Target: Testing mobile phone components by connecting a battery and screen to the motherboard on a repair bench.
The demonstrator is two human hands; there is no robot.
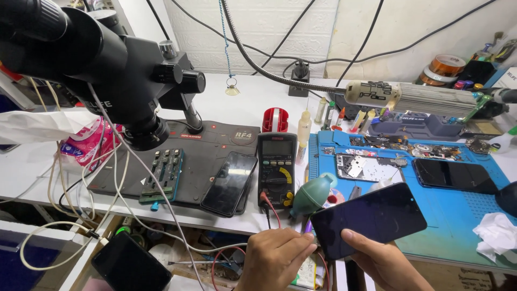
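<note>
- Phone (371, 218): a dark, flat handset with its screen off, held tilted above the near edge of the desk (253, 102), low in the picture at about 5 o'clock from its centre.
- Right hand (385, 261): closed around the phone from below, thumb lying across the lower face of the glass.
- Left hand (274, 258): at 9 o'clock of the phone, fingers curled and pinched against the phone's left corner.
- Another phone (131, 265): dark, lying on a lower shelf at 9 o'clock of the left hand, well apart from it.
- Rubber air blower (312, 194): green, just at 11 o'clock of the held phone.
- Multimeter (276, 168): black with a yellow dial, at 10 o'clock of the blower, red and black leads plugged in.
- A third dark phone (230, 183): lying on a black mat at 9 o'clock of the multimeter.
- Blue mat (458, 210): at 3 o'clock of the meter, carrying an opened phone (369, 167) and a dark screen (455, 175).
- White tissue (496, 234): crumpled on the blue mat's right edge.
- Microscope (102, 59): black, looming at 10 o'clock, farthest left.
</note>
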